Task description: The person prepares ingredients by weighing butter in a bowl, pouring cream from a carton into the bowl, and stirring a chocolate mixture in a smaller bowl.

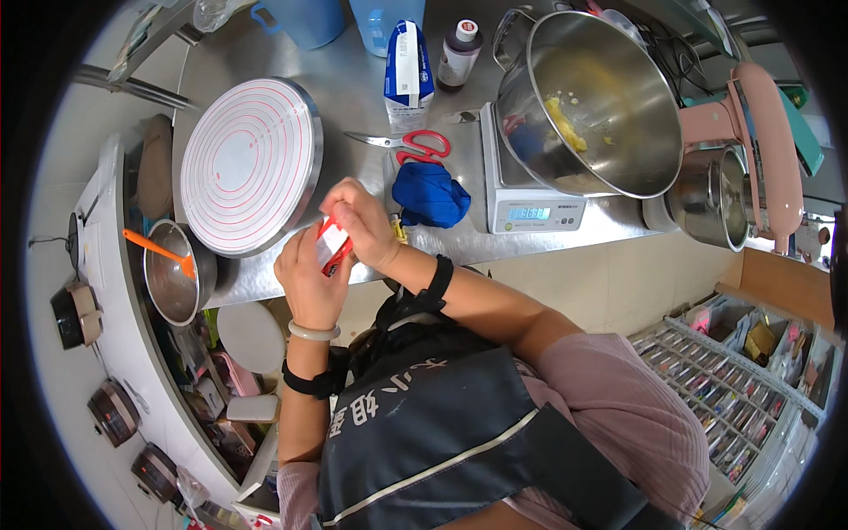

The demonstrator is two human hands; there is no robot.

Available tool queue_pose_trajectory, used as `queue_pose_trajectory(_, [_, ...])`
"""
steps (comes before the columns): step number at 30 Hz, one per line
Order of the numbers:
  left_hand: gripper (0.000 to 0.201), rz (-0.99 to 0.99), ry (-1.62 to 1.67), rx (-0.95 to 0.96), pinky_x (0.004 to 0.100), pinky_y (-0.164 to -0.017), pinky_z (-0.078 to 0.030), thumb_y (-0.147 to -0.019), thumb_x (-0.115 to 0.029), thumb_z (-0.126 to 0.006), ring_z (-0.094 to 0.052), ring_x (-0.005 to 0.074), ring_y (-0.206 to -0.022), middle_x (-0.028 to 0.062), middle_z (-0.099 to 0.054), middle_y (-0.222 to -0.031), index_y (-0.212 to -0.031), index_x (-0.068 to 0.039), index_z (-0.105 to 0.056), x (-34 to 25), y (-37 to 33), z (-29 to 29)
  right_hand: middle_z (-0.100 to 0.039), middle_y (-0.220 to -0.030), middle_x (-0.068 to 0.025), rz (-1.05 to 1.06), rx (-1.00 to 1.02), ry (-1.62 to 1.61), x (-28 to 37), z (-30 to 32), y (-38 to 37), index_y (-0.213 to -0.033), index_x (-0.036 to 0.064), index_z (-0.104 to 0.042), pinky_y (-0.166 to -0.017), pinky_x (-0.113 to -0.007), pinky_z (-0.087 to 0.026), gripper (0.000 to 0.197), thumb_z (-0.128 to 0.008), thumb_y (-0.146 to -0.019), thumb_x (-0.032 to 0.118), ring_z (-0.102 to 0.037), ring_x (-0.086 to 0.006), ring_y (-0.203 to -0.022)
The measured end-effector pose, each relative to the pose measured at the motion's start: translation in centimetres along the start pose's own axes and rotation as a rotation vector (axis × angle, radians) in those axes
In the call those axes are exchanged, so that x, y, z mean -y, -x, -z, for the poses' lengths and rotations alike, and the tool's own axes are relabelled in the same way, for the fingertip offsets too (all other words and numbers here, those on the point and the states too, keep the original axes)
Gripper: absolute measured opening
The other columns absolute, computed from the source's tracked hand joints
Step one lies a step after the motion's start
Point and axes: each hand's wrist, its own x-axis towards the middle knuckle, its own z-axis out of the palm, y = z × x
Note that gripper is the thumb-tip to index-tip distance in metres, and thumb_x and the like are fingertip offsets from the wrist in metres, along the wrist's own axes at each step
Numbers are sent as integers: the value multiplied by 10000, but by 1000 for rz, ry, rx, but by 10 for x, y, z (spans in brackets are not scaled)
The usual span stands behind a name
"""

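Bowl point(165, 296) with an orange spatula point(159, 250) leaning in it sits below and left of the cake turntable point(221, 199). Just off the turntable's lower right rim, the left hand point(309, 276) has its fingers clamped on a small red-and-white packet point(332, 245); the right hand point(364, 224), beside it, grips the packet's upper end. Farther right of the turntable lie red-handled scissors point(408, 141) and, below them, bunched blue cloth point(431, 194), then a scale point(533, 213) under a large mixing bowl point(632, 132).

The right hand point(367, 225) partly hides a red packet point(335, 247); 2 blue jugs point(309, 19) (up top) are cropped.
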Motion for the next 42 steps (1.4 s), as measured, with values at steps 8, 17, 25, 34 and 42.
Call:
queue_pose_trajectory(8, [463, -19, 84, 138, 362, -799, -356, -688, -230, -704, -535, 260, -923, 106, -582, -987, -1091, -49, -567, 3, -7, 8, -541, -770, -109, -158, 351, 248, -2, 31, -17, -726, 51, -558, -652, -361, -434, 418, -285, -912, 306, -528, -284, -714])
queue_pose_trajectory(17, [325, -76, 12, 74, 379, -771, -369, -713, -155, -666, -535, 285, -878, 128, -576, -952, -995, -24, -572, -12, -9, -5, -600, -861, -75, -69, 381, 1211, -45, 142, -5, -832, 82, -623, -792, -385, -415, 166, -628, -741, 221, -527, -271, -853])
queue_pose_trajectory(25, [201, -169, 85, 152, 362, -697, -371, -689, -148, -688, -558, 247, -789, 80, -608, -826, -851, -46, -624, 6, -18, 3, -589, -923, -143, -137, 639, 1505, -85, 116, -53, -927, 46, -592, -817, -358, -458, 276, -677, -688, 155, -563, -312, -941])
queue_pose_trajectory(34, [179, -109, 207, 163, 328, -712, -329, -707, -183, -686, -571, 224, -798, 49, -627, -831, -854, -85, -655, 3, -19, 7, -570, -983, -151, -151, 265, 864, 28, 113, -38, -1050, 21, -509, -742, -377, -475, 428, -697, -676, 109, -581, -271, -867])
queue_pose_trajectory(42, [161, -317, 293, 335, 318, -695, -315, -630, -187, -727, -547, 185, -757, -6, -617, -762, -776, -137, -684, 22, -27, 15, -541, -905, -88, -236, 604, 643, 77, 137, 32, -1153, 99, -501, -710, -328, -463, 666, -813, -582, 238, -557, -246, -834])
